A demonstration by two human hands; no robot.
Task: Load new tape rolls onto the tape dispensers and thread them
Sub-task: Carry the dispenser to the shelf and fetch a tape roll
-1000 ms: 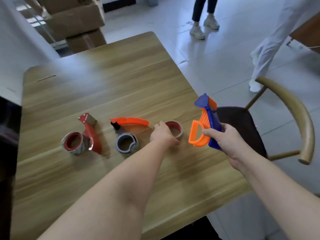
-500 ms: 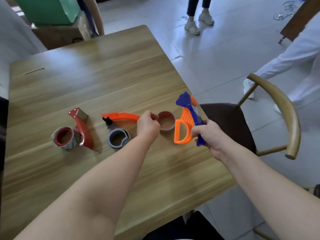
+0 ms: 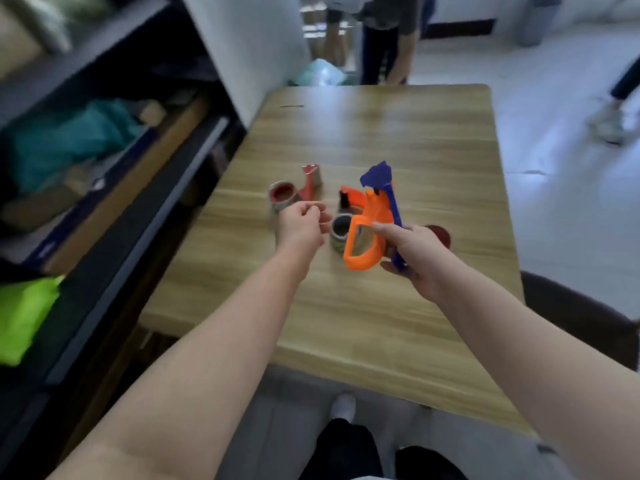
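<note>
My right hand point(image 3: 417, 258) grips an orange and blue tape dispenser point(image 3: 370, 233) and holds it upright above the wooden table point(image 3: 398, 306). My left hand point(image 3: 301, 228) hovers just left of it with the fingers curled closed; whether anything thin is pinched between them cannot be told. Behind my hands, a red dispenser point(image 3: 310, 181) with a tape roll point(image 3: 282, 195) lies on the table. An orange dispenser point(image 3: 353, 199) with a grey roll point(image 3: 341, 230) lies beside it. A reddish tape core point(image 3: 441, 233) peeks out behind my right hand.
Dark shelving point(image 3: 114, 188) with bags and a bright green item point(image 3: 24, 317) runs along the table's left side. A dark chair seat point(image 3: 581, 320) stands at the right. People's legs point(image 3: 381, 46) stand beyond the far edge. My own legs and shoe point(image 3: 343, 407) show below the near edge.
The view has swung to the left, bringing the shelving in. My left hand left the reddish core on the table and rose, closed, beside the dispenser that my right hand still holds.
</note>
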